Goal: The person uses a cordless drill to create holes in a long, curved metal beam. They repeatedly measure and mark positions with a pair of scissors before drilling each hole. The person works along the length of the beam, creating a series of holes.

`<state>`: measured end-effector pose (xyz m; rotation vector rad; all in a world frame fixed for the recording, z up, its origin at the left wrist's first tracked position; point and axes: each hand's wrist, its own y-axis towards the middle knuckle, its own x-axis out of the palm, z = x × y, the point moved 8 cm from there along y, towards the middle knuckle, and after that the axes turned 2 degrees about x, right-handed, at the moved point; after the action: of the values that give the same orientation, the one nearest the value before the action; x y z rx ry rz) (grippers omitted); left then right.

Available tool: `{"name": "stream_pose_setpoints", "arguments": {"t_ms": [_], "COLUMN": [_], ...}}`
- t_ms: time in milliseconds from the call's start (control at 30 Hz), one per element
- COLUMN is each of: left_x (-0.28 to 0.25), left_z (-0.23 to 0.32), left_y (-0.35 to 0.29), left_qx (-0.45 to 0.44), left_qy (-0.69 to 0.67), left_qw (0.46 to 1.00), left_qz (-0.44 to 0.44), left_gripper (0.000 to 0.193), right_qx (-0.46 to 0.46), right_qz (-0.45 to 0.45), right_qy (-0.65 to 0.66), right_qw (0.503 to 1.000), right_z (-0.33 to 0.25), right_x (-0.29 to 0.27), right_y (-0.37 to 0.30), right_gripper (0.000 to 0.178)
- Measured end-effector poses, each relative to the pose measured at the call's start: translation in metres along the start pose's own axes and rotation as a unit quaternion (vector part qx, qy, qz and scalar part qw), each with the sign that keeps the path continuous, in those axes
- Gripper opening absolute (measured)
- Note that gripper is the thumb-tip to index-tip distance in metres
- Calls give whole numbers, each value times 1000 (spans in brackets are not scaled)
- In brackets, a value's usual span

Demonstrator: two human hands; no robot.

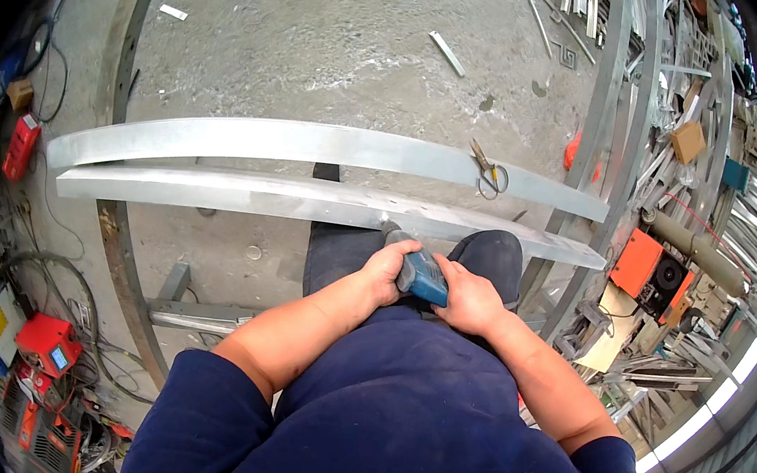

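A far bar [272,138] and a near bar [269,195] are lying side by side crosswise before the person [373,426], both crossing over a beam [119,259] on the left and reaching over rails [618,46] on the right. Scissors [485,166] are resting on the far bar, toward its right end. A power tool [422,278] is sitting between the left hand [389,271] and the right hand [468,296], on this side of the near bar. Beyond both bars, a strip [448,53] is lying on the floor [280,50]. Over on the left, past the beam, a welder [47,343] is standing; over on the right, past the rails, a box [688,143] is sitting among scraps, and nearer, a machine [639,261] is standing beside a cylinder [702,253].
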<state>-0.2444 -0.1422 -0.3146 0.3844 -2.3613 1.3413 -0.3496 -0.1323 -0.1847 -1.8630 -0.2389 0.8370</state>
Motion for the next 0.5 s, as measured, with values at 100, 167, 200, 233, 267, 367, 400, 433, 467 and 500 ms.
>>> {"name": "stream_pose_setpoints", "arguments": {"t_ms": [100, 167, 200, 233, 267, 367, 400, 433, 467, 500], "left_x": [0, -2, -4, -6, -3, 5, 3, 1, 1, 0], "left_z": [-1, -2, -3, -5, -4, -5, -6, -9, -10, -11], "left_y": [-1, 3, 7, 12, 8, -7, -5, -2, 0, 3], "left_qx": [0, 5, 11, 17, 19, 22, 27, 32, 40, 47], "left_qy": [-18, -32, -41, -50, -60, -87, -98, -108, -113, -117], "left_qw": [1000, 999, 999, 998, 998, 996, 995, 994, 993, 992], "left_qz": [-6, -11, -14, -16, -12, -6, -9, -11, -17, -22], "left_gripper": [30, 32, 33, 35, 36, 39, 39, 39, 40, 40], "right_qx": [-8, -3, -2, -4, -4, -13, -18, -25, -32, -38], "right_qz": [-7, -20, -26, -35, -43, -54, -55, -58, -58, -58], "right_qy": [-16, -47, -63, -83, -100, -147, -162, -171, -180, -189], "right_qw": [1000, 999, 998, 996, 994, 988, 985, 983, 981, 980], "right_z": [-1, 0, 0, 0, -2, -2, -2, -3, -5, -6], "right_x": [0, 3, 3, 2, 1, 2, 2, 1, -1, -2], "right_y": [3, 6, 9, 11, 13, 16, 17, 17, 18, 19], "right_gripper": [88, 87, 87, 85, 82, 75, 72, 71, 69, 67]}}
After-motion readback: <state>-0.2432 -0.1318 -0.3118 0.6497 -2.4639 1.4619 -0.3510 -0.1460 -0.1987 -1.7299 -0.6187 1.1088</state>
